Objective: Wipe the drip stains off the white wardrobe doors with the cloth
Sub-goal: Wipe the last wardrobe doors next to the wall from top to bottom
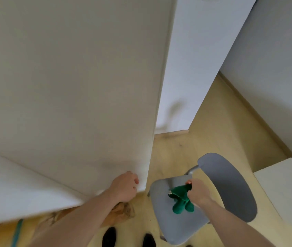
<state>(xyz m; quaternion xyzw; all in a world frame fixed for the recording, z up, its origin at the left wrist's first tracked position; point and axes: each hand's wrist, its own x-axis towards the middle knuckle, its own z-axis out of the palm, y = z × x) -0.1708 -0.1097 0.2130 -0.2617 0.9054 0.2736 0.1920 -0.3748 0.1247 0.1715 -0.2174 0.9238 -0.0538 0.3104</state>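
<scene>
Fingers of the right hand [197, 192] are clutching the green cloth [180, 197], right of the wardrobe door [74, 82]; left hand [124, 187] is gripping its lower edge.

Both forearms bare, no sleeves; dark footwear [109, 237], possibly socks; patterned tan garment [122, 212] with teal strap [17, 232].

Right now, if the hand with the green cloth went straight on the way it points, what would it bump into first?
Probably the grey chair. The right hand grips the green cloth just above its seat and points towards the backrest, though depth is hard to judge.
</scene>
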